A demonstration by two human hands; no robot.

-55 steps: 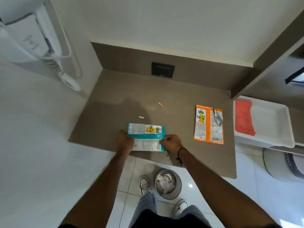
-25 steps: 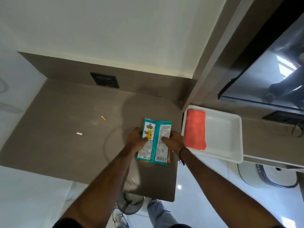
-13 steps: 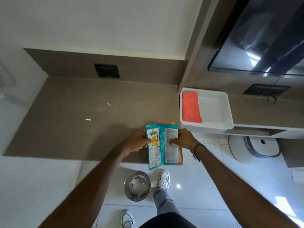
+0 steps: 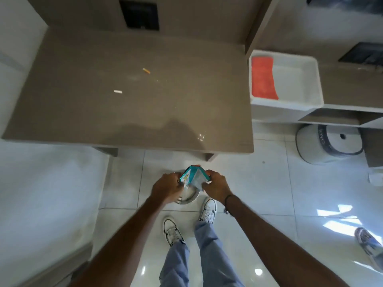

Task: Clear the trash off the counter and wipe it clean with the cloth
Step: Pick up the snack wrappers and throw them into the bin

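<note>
**Head view: both hands hold folded wrappers over the floor bin**

Head camera looks straight down at two bare forearms reaching forward. The left hand (image 4: 166,188) and the right hand (image 4: 215,186) are both closed on a bent bundle of teal snack wrappers (image 4: 193,176), one hand at each side, with a sliver of orange showing at its far edge. The bundle hangs off the counter, directly above a round metal bin (image 4: 189,197) that stands on the white tiled floor just near of the counter's front edge; the hands hide most of the bin. A dark band circles the right wrist.

Farther out, the brown counter (image 4: 83,112) carries two small scraps: a white stub (image 4: 118,91) towards the left and an orange-tipped stub (image 4: 146,70) farther back, with a few crumbs to its right. To the right of the counter sits a white tray (image 4: 300,79), and the folded orange cloth (image 4: 263,78) lies in its left part.
</note>
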